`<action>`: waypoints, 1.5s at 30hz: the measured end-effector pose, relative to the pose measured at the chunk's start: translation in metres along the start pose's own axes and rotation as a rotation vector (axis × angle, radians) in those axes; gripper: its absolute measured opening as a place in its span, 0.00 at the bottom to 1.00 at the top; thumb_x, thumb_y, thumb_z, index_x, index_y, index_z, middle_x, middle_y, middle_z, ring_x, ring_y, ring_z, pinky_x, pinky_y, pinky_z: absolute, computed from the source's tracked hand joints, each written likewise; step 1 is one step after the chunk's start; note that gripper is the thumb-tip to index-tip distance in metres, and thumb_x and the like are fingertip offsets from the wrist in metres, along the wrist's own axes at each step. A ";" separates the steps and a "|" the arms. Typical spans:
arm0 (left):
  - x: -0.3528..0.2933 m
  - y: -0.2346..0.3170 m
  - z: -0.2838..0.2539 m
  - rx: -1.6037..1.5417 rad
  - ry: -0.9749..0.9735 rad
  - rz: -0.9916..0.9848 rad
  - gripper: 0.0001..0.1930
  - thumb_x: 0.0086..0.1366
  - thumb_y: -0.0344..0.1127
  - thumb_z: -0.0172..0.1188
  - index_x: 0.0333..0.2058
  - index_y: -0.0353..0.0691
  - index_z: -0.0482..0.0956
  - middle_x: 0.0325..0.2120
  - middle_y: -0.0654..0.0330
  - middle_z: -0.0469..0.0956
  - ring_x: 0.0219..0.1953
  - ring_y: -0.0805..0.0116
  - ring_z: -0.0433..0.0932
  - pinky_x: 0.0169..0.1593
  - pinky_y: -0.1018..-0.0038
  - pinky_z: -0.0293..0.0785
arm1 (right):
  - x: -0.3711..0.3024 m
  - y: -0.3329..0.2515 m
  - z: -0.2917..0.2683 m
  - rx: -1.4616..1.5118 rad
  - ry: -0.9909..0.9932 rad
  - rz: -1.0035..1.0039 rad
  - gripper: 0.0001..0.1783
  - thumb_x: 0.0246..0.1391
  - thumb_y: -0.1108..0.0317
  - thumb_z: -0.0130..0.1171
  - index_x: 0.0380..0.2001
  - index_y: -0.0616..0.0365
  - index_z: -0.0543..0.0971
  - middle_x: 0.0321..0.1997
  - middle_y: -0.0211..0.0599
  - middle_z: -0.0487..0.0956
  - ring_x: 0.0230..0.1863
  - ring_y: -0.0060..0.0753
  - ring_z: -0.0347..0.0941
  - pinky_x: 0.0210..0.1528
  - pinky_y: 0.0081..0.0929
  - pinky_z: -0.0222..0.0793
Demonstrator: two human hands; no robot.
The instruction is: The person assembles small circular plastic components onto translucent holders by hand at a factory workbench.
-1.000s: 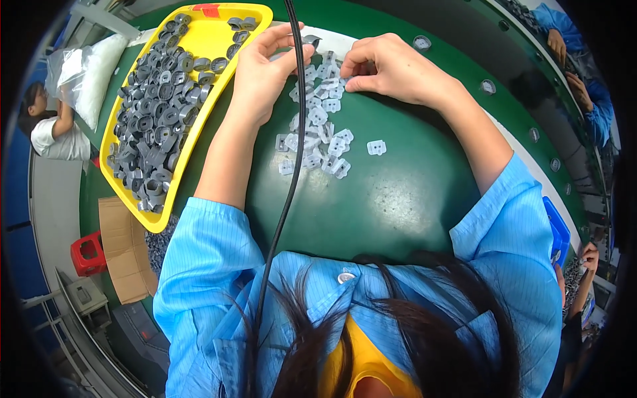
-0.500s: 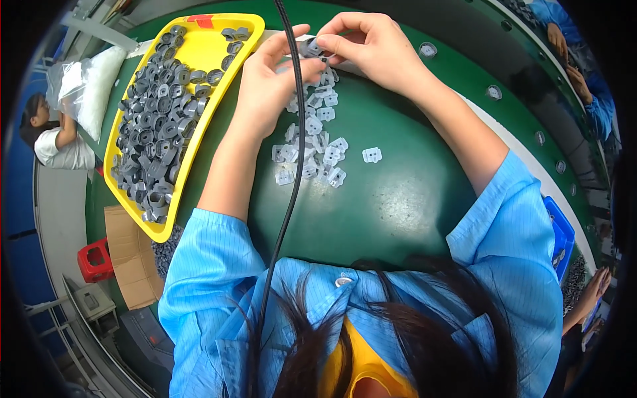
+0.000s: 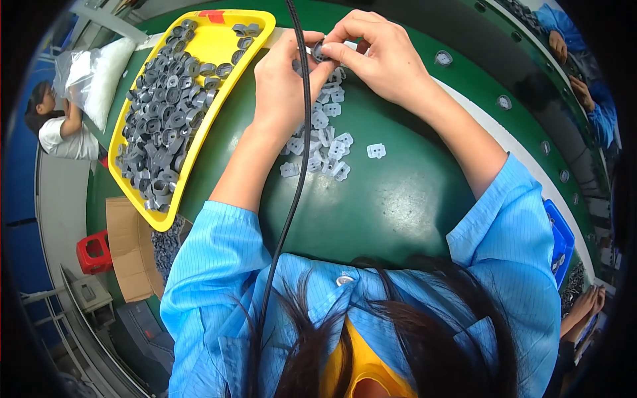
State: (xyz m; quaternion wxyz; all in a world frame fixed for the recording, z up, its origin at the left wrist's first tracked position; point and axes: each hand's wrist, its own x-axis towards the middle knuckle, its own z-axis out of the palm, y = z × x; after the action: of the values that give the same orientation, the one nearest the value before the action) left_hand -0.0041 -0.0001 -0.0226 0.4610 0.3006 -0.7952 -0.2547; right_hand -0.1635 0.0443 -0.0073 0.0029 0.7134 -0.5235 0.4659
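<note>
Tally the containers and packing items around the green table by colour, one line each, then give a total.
Yellow tray, holding grey ring parts: 1
Red crate: 1
Blue bin: 1
Brown cardboard box: 1
Clear plastic bag of white parts: 1
Total: 5

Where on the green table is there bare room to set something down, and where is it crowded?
Bare: the green table top between the scattered small white plastic pieces and the person's chest, and right of the lone white piece. Crowded: the yellow plastic tray heaped with grey ring parts, and around the left hand and right hand.
</note>
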 end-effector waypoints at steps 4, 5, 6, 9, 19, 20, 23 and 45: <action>-0.002 -0.004 0.000 0.034 -0.019 0.076 0.16 0.47 0.28 0.69 0.36 0.38 0.76 0.25 0.62 0.74 0.24 0.73 0.74 0.30 0.76 0.72 | 0.007 0.001 -0.006 0.195 -0.277 0.296 0.12 0.48 0.61 0.63 0.30 0.59 0.81 0.29 0.31 0.79 0.28 0.18 0.72 0.30 0.20 0.67; -0.001 -0.003 0.002 -0.008 0.000 0.056 0.17 0.47 0.28 0.69 0.37 0.38 0.76 0.26 0.62 0.73 0.23 0.74 0.74 0.30 0.76 0.72 | 0.004 0.004 -0.002 0.138 -0.154 0.193 0.13 0.48 0.60 0.63 0.31 0.59 0.81 0.29 0.31 0.79 0.29 0.18 0.73 0.32 0.21 0.68; 0.001 -0.003 0.005 -0.049 0.018 0.035 0.17 0.46 0.28 0.70 0.37 0.38 0.76 0.28 0.62 0.72 0.23 0.74 0.73 0.31 0.76 0.72 | 0.002 0.006 0.001 0.080 -0.031 0.090 0.13 0.48 0.60 0.64 0.32 0.59 0.81 0.29 0.32 0.80 0.29 0.18 0.74 0.33 0.21 0.69; -0.001 -0.001 0.006 -0.088 0.001 0.049 0.18 0.46 0.28 0.70 0.38 0.38 0.77 0.29 0.62 0.71 0.23 0.75 0.73 0.31 0.76 0.72 | 0.004 0.014 -0.003 0.468 -0.199 0.396 0.15 0.48 0.61 0.64 0.34 0.63 0.80 0.31 0.33 0.80 0.31 0.20 0.76 0.37 0.18 0.71; 0.004 -0.004 -0.009 -0.009 -0.251 0.222 0.20 0.44 0.26 0.70 0.40 0.46 0.81 0.34 0.63 0.71 0.22 0.76 0.69 0.28 0.79 0.70 | 0.013 0.011 -0.027 0.614 -0.581 0.602 0.06 0.46 0.71 0.60 0.28 0.61 0.77 0.26 0.28 0.78 0.27 0.17 0.74 0.34 0.15 0.70; 0.005 -0.006 -0.010 -0.006 -0.246 0.220 0.20 0.44 0.26 0.70 0.40 0.46 0.81 0.34 0.63 0.71 0.22 0.76 0.69 0.28 0.79 0.70 | 0.013 0.005 -0.026 0.614 -0.586 0.598 0.06 0.46 0.71 0.60 0.28 0.61 0.77 0.26 0.28 0.78 0.27 0.17 0.74 0.34 0.15 0.70; 0.008 -0.008 -0.009 -0.025 -0.155 0.329 0.20 0.45 0.26 0.69 0.40 0.43 0.80 0.32 0.64 0.70 0.22 0.77 0.69 0.28 0.79 0.70 | 0.010 -0.010 -0.018 0.299 -0.334 0.334 0.07 0.44 0.73 0.58 0.30 0.62 0.76 0.23 0.26 0.75 0.25 0.16 0.70 0.31 0.18 0.66; 0.015 -0.032 -0.020 -0.719 -0.337 -0.553 0.23 0.60 0.30 0.58 0.54 0.33 0.67 0.43 0.59 0.74 0.37 0.77 0.71 0.43 0.83 0.69 | 0.009 0.033 -0.036 -0.120 -0.332 0.227 0.10 0.43 0.71 0.61 0.31 0.61 0.76 0.27 0.32 0.76 0.31 0.22 0.71 0.33 0.22 0.67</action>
State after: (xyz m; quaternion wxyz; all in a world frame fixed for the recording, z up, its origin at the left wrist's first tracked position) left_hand 0.0156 -0.0355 -0.0267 0.3156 0.2766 -0.6106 -0.6716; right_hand -0.2116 0.0403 0.0030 -0.0935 0.7153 -0.6206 0.3074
